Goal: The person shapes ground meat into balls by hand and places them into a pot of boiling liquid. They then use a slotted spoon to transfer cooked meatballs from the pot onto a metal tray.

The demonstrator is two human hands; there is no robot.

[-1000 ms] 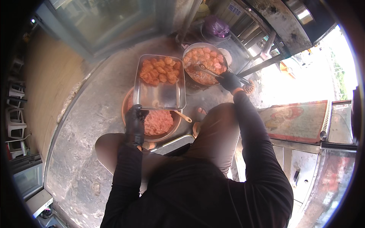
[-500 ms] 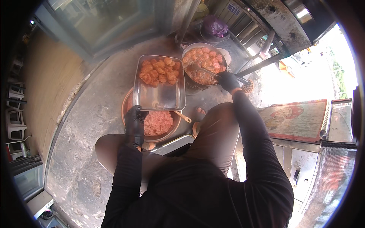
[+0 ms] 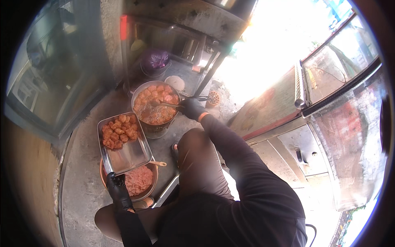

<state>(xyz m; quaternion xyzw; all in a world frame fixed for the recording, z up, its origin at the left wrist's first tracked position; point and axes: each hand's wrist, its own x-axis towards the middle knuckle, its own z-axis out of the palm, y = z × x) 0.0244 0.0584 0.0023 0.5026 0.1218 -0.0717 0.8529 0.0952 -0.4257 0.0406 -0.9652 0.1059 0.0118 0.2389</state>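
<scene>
Now our left hand (image 3: 118, 190), gloved in black, presses its fingers onto the near corner of the metal tray (image 3: 128, 158), which sits partly over the bowl (image 3: 155, 180) of pink mince (image 3: 138, 181), browned pieces (image 3: 119, 131) crowding its far end! Across at the pot (image 3: 158, 124), our right hand (image 3: 192, 108) wraps round the tongs (image 3: 172, 105), fingers too dark to tell apart, tips among bubbling orange lumps (image 3: 153, 89)!
</scene>
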